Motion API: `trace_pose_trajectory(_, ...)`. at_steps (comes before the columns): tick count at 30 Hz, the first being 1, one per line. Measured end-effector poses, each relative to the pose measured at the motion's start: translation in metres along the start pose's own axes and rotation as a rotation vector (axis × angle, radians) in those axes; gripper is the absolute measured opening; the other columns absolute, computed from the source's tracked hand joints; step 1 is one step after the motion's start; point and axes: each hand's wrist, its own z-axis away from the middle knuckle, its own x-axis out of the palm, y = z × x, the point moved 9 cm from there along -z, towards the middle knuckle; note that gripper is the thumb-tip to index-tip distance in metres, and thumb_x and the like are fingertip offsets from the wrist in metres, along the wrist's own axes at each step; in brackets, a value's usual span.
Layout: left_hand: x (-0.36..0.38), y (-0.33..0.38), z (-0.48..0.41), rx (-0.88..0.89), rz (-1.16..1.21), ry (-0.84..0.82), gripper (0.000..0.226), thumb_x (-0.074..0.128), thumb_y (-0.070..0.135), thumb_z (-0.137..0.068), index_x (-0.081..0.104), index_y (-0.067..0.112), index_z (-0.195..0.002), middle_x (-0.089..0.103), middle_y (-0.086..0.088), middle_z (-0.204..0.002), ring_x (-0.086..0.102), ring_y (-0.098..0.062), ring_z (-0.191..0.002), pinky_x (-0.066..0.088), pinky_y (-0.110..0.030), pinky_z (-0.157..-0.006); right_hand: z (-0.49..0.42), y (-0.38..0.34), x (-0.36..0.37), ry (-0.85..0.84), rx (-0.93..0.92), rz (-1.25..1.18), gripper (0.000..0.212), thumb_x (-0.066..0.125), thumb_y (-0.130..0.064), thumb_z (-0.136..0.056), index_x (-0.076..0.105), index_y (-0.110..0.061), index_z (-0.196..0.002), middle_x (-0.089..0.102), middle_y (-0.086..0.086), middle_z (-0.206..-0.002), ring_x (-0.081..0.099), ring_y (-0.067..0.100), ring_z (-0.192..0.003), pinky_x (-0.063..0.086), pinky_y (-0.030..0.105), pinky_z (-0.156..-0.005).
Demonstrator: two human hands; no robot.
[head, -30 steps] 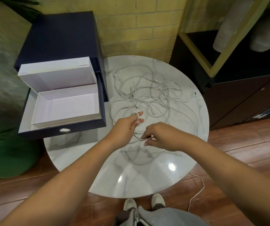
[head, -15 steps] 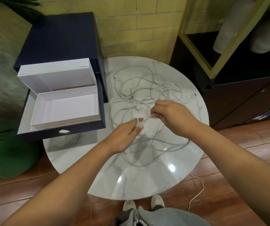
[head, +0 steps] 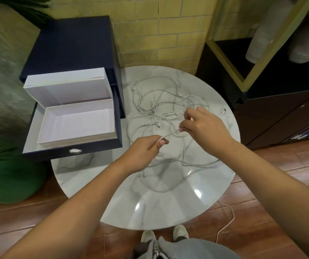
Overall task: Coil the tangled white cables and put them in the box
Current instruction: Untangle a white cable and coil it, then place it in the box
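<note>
A tangle of white cables [head: 161, 101] lies spread over the far half of a round marble table [head: 150, 202]. My left hand [head: 146, 148] pinches one end of a cable strand [head: 170, 135] between thumb and fingers. My right hand [head: 204, 126] pinches the same strand a short way along, so it runs taut between both hands above the tabletop. An open white box [head: 79, 128], lid standing up behind it, sits empty in a pulled-out navy drawer [head: 71, 151] to the left of the table.
The navy drawer cabinet [head: 71, 45] stands against a yellow brick wall. A dark shelf unit [head: 273, 109] is at the right. One white cable [head: 228, 221] trails off the table onto the wooden floor. A green cushion [head: 10, 180] lies at lower left.
My right hand rose from beside the left hand and moved up and to the right, drawing the strand out between both hands. My left hand closed tighter on the cable end.
</note>
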Motion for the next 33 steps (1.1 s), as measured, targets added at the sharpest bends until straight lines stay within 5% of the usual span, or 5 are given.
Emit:
trace_pose_trajectory(9, -0.017, 0.012, 0.003, -0.008, 0.067, 0.157, 0.031, 0.039, 0.034, -0.102, 0.069, 0.025, -0.096, 0.053, 0.022, -0.060, 0.051, 0.006, -0.063, 0.036, -0.007, -0.061, -0.002, 0.003, 0.009, -0.046, 0.105, -0.232, 0.011, 0.058, -0.001, -0.090, 0.066, -0.007, -0.094, 0.066, 0.004, -0.091, 0.054, 0.027, -0.082, 0.044, 0.031, -0.068)
trace_pose_trajectory(14, -0.015, 0.023, 0.005, 0.016, 0.231, 0.154, 0.035, 0.040, 0.035, -0.102, 0.069, 0.026, -0.084, 0.040, 0.012, -0.056, 0.040, -0.004, -0.056, 0.037, -0.013, -0.059, 0.000, 0.011, 0.014, -0.118, 0.261, -0.397, 0.020, 0.046, -0.024, -0.100, 0.063, -0.014, -0.101, 0.050, -0.017, -0.076, 0.041, 0.015, -0.089, 0.035, 0.029, -0.081)
trace_pose_trajectory(19, -0.017, 0.043, 0.007, 0.039, 0.416, 0.138, 0.048, 0.036, 0.025, -0.104, 0.065, 0.028, -0.066, 0.039, -0.009, -0.064, 0.034, -0.009, -0.055, 0.034, -0.012, -0.053, 0.007, 0.030, 0.022, -0.063, 0.454, -0.553, 0.030, 0.056, -0.044, -0.091, 0.056, -0.015, -0.083, 0.058, 0.001, -0.070, 0.047, 0.016, -0.078, 0.033, 0.021, -0.067)
trace_pose_trajectory(29, -0.023, 0.044, 0.006, -0.030, 0.600, 0.140, 0.046, 0.037, 0.026, -0.102, 0.061, 0.013, -0.065, 0.026, 0.007, -0.043, 0.032, -0.011, -0.047, 0.030, -0.025, -0.054, 0.022, 0.044, 0.042, -0.071, 0.562, -0.703, 0.030, 0.054, -0.034, -0.096, 0.058, -0.008, -0.081, 0.057, -0.010, -0.065, 0.051, 0.000, -0.057, 0.040, 0.023, -0.056)
trace_pose_trajectory(33, -0.014, 0.056, 0.001, 0.010, 0.768, 0.049, 0.038, 0.031, 0.019, -0.104, 0.066, 0.007, -0.098, 0.036, 0.006, -0.051, 0.036, -0.009, -0.052, 0.037, -0.020, -0.057, 0.021, 0.027, 0.057, -0.190, 0.549, -0.694, 0.041, 0.049, -0.043, -0.096, 0.059, -0.009, -0.076, 0.058, -0.003, -0.066, 0.053, 0.015, -0.063, 0.043, 0.034, -0.064)
